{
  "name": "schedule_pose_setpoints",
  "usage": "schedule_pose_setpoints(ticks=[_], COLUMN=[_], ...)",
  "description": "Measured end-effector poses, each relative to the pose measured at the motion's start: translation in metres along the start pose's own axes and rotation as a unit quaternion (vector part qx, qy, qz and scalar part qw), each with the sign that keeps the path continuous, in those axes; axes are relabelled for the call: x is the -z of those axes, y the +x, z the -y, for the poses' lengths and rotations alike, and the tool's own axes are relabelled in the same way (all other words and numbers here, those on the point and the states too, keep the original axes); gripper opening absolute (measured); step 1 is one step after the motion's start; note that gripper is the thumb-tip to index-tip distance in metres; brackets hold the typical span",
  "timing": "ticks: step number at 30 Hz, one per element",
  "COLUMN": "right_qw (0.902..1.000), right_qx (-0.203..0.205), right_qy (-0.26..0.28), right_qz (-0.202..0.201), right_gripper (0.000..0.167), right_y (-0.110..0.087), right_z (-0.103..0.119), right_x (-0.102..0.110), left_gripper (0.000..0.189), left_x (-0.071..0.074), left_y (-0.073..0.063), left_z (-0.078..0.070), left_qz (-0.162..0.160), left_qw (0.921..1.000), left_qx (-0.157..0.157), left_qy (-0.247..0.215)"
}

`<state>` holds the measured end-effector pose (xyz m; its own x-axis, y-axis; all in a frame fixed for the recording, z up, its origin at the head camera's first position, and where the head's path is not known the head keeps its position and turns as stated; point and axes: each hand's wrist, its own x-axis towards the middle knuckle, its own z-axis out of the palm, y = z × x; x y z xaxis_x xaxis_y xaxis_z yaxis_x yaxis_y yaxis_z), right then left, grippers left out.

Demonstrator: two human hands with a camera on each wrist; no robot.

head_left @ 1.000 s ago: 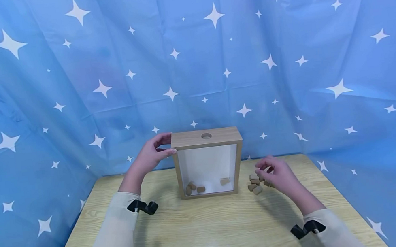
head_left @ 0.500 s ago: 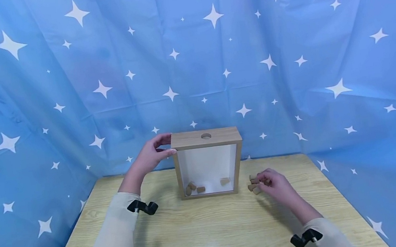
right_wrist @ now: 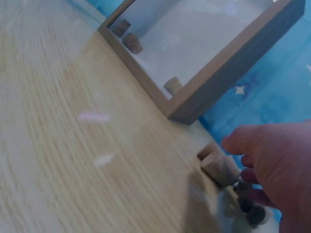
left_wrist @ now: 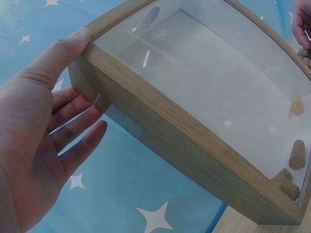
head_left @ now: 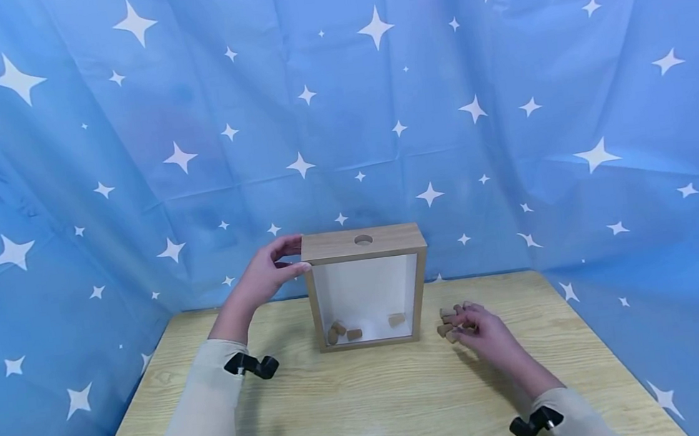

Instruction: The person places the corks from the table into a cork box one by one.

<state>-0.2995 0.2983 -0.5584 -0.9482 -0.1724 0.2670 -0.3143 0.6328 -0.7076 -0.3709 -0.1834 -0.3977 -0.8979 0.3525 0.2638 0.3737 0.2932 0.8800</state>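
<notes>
- Head: the right hand (head_left: 489, 337), nearer than the left, bends its fingers at the loose corks (head_left: 444, 331) on the table (head_left: 346, 412), right of the wooden box (head_left: 394, 240); whether it pinches one, I cannot tell. The left hand (head_left: 264, 274) holds the upright box's upper left corner.
- Left wrist: thumb on grained wood, fingers behind; a clear pane (left_wrist: 141, 53) fronts stubby, speckled corks inside (left_wrist: 297, 154).
- Right wrist: blurred; the thumb is just beside a tapered cork (right_wrist: 220, 169) lying on its side.

The head camera is facing forward and down over the counter (head_left: 345, 405); the wrist cameras are peering closely past the left hand (left_wrist: 31, 131) and right hand (right_wrist: 286, 165); all three are catching the box (head_left: 333, 248).
</notes>
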Motion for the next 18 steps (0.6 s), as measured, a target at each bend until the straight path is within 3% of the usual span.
schedule_pose_setpoints(ticks=[18], right_qw=[0.9987], right_qx=[-0.006], right_qy=[-0.047], right_qz=[0.02], right_gripper=[0.02], right_y=[-0.003], right_z=[-0.011], right_x=[-0.01], left_gripper=[0.071], left_x=[0.0], left_y=[0.001], left_z=[0.0], left_qz=[0.001], left_qw=[1.0], left_qx=[0.0], left_qy=[-0.008])
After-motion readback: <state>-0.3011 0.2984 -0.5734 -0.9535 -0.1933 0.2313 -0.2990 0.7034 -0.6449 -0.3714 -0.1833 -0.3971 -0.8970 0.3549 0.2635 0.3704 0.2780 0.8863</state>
